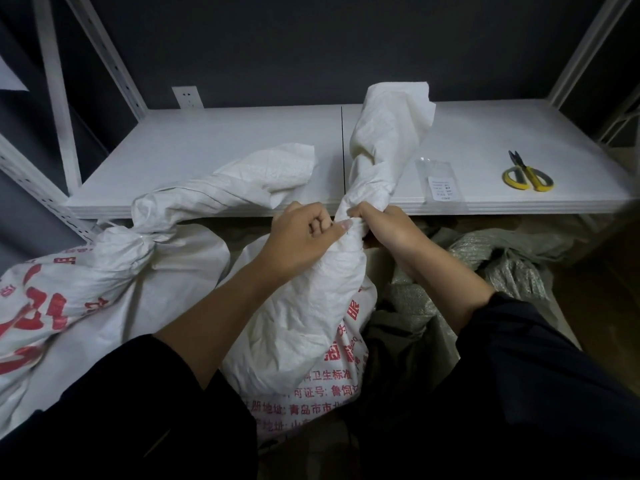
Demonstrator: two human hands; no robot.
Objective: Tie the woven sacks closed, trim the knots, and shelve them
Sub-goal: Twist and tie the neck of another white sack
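A white woven sack with red print lies at far left, its neck cinched and its loose top draped over the front edge of a white metal shelf. At centre, a person in dark sleeves works on a second printed sack that stands below the shelf edge. The left hand is curled tightly round its gathered neck with the thumb laid across the fabric, and the right hand clamps the same neck from the other side, the two hands touching. Above them the sack's twisted top rises upright in front of the shelf. Further right on the shelf lie a clear plastic packet and, well apart, yellow-handled scissors. Crumpled grey wrapping sits below at right.
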